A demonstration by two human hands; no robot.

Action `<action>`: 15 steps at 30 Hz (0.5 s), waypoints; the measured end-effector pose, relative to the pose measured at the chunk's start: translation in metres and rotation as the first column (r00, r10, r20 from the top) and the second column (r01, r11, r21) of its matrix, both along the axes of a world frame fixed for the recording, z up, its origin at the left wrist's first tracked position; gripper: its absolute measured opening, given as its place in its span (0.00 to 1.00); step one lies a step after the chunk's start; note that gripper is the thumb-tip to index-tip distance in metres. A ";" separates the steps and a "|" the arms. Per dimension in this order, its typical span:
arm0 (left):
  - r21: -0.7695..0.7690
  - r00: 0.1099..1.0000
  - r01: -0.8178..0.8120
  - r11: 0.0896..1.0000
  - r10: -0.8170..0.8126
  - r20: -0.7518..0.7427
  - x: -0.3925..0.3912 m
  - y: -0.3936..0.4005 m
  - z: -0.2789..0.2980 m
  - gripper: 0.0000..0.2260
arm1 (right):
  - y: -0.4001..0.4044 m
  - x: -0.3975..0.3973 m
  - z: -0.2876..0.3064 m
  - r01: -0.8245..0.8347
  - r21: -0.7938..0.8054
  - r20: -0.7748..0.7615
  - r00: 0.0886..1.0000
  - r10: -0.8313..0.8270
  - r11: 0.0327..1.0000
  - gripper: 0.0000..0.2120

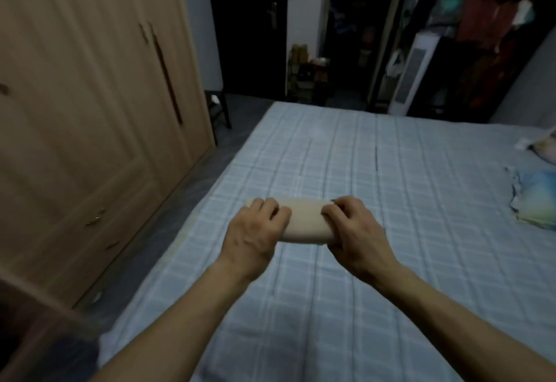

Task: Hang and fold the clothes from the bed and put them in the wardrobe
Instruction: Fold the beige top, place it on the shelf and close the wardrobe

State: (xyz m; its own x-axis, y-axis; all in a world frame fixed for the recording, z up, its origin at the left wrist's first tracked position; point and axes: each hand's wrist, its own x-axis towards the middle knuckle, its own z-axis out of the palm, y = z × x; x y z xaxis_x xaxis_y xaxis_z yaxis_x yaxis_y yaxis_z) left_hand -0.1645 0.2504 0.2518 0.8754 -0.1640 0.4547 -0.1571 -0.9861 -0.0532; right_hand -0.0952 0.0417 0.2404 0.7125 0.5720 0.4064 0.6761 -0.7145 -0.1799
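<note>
cream cloth, a small folded cloth (pixel 304 221), sits in both our hands above the bed (pixel 391 201) with its blue checked sheet. our left hand (pixel 254 231) has its fingers (pixel 270 205) wrapped tight on one end, and our right hand (pixel 352 231) pinches the other end. the wardrobe (pixel 90 95) stands on our left with its doors closed. a colourful pillow (pixel 535 198) lies far to the right.

Pale-blue checked bedsheet (pixel 391 201), cream garment (pixel 304 219)
</note>
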 end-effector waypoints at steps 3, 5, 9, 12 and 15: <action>0.016 0.997 -0.068 0.998 0.067 0.047 -0.043 0.022 0.067 0.13 | 0.027 -0.026 0.064 -0.078 0.014 0.067 0.995 0.077 0.997 0.21; 0.039 0.991 -0.110 0.993 0.107 0.086 -0.069 0.037 0.101 0.12 | 0.046 -0.039 0.095 -0.132 0.028 0.125 0.984 0.128 0.991 0.22; 0.065 0.975 -0.172 0.983 0.161 0.151 -0.116 0.068 0.143 0.10 | 0.084 -0.065 0.135 -0.228 0.053 0.215 0.953 0.212 0.972 0.24; 0.085 0.966 -0.208 0.975 0.191 0.174 -0.150 0.093 0.164 0.11 | 0.115 -0.085 0.152 -0.276 0.058 0.259 0.932 0.253 0.959 0.25; 0.089 0.961 -0.228 0.970 0.210 0.178 -0.185 0.121 0.175 0.14 | 0.149 -0.109 0.161 -0.314 0.049 0.288 0.913 0.288 0.948 0.26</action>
